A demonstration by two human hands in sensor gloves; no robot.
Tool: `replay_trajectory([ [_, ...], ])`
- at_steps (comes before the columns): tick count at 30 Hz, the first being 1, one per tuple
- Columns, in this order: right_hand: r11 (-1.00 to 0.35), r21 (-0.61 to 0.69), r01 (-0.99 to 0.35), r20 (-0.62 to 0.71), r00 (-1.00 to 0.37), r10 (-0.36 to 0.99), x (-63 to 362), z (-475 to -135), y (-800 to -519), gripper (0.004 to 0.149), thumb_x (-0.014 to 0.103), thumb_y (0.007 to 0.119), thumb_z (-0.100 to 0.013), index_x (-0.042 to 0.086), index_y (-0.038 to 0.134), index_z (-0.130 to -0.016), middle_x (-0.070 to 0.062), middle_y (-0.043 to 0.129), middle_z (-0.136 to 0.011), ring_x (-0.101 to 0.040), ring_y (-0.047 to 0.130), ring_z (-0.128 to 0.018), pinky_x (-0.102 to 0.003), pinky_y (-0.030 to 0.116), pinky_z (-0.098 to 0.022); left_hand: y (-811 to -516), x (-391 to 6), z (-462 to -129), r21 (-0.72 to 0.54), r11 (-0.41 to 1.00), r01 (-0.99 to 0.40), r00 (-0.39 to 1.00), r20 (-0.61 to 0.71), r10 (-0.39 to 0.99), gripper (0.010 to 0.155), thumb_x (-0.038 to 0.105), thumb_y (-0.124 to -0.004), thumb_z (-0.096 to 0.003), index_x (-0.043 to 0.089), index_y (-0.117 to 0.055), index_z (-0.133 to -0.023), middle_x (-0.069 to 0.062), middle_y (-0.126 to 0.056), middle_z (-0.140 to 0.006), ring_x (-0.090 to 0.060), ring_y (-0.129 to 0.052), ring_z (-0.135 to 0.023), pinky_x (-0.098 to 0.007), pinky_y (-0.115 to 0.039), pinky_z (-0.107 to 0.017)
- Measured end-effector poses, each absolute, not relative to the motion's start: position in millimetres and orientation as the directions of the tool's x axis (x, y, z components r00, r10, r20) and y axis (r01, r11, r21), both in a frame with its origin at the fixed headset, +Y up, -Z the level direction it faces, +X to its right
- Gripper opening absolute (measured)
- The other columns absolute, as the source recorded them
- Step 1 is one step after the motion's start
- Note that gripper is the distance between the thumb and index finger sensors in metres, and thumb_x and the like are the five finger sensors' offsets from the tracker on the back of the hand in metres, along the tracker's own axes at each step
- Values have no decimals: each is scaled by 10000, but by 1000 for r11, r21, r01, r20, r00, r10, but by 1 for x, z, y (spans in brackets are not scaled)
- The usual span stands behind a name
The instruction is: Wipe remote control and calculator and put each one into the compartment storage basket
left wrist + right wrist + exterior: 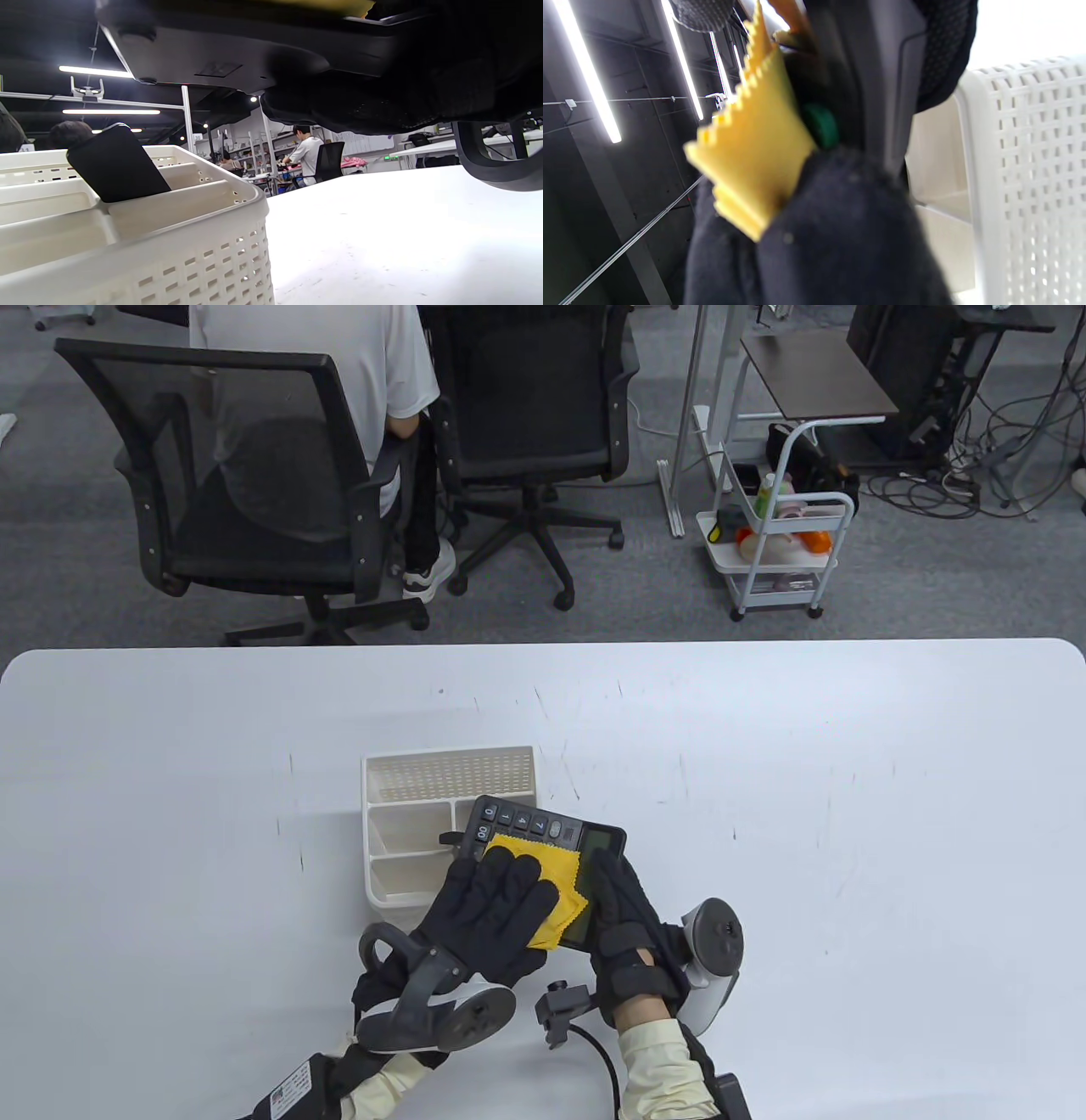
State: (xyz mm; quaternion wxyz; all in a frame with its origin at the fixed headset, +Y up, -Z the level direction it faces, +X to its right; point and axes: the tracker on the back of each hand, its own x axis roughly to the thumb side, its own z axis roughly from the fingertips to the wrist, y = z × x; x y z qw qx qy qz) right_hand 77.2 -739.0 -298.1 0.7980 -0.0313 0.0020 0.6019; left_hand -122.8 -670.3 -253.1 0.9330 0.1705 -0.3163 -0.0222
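Calculator [551,848] is lifted off the counter [848,814], just over the near right corner of the compartment basket [399,831]. Its long axis runs left to right, display end rightward. The right hand [619,916] clasps that end to steady it, while the left hand [488,908] presses the yellow cloth [543,891] on its keys with flat fingers. A dark remote [116,165] stands tilted in a basket compartment.

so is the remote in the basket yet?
In. The remote control stands tilted in a compartment of the basket, its upper end above the rim.
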Motion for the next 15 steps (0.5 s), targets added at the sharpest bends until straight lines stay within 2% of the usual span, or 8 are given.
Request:
replay_trajectory([
  [7,292,-61,-954,-13,293,956,78,-297,-736,684,416,593,-650,-66,419,-1105,-272,753,-965,-374,923,-704,-482,852,-469,-665,-139,-259,369,929,-30,856,489,-166,594,500,-539,-542,281,-521,-1094,-51,-530,-1157,-345,-533,-1095,-544,-541,-769],
  [10,292,-59,-955,-17,293,956,78,-297,-736,684,416,589,-652,-66,415,-1106,-270,749,-967,-372,922,-707,-482,851,-472,-665,-136,-257,368,929,-25,848,500,-176,596,499,-541,-541,275,-524,-1093,-54,-534,-1156,-350,-536,-1094,-547,-539,-771],
  [15,246,-17,-969,-35,247,968,73,-297,-736,683,412,591,-651,-70,420,-1104,-273,754,-963,-375,926,-701,-482,854,-466,-670,-125,-254,335,941,-57,785,597,-165,595,502,-536,-536,287,-521,-1091,-45,-528,-1156,-341,-533,-1097,-544,-542,-774],
])
